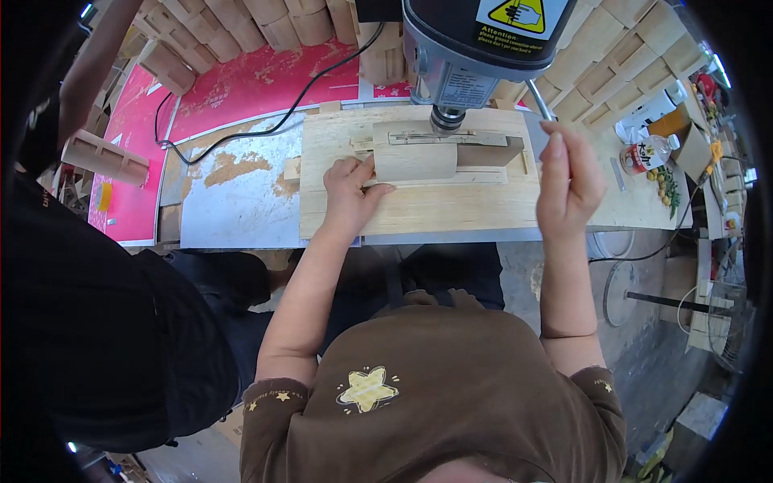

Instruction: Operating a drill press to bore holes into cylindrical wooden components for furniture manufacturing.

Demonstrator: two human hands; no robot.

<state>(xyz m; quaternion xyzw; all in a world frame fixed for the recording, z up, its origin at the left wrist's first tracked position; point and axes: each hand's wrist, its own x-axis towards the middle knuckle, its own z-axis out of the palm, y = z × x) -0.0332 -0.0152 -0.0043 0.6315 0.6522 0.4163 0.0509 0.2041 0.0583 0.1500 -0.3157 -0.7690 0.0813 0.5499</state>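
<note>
A pale wooden block (415,163) lies on a wide wooden board (435,209) fitted with thin wooden strips. My left hand (352,193) grips the block's left end, the thumb along its front edge and the fingers partly hidden behind it. Above the block's back edge stands the metal chuck (448,119) of a drill press (459,68); whether a bit touches the wood cannot be made out. My right hand (569,181) is raised at the right, its fingers closed round the lower end of the press's thin metal lever (539,100).
Stacked wooden blocks (620,60) line the back. A black cable (282,121) crosses the sawdust-strewn red board (233,84). One single block (105,157) lies at the left, near a person in black (97,314). At the right stands a plastic bottle (648,154).
</note>
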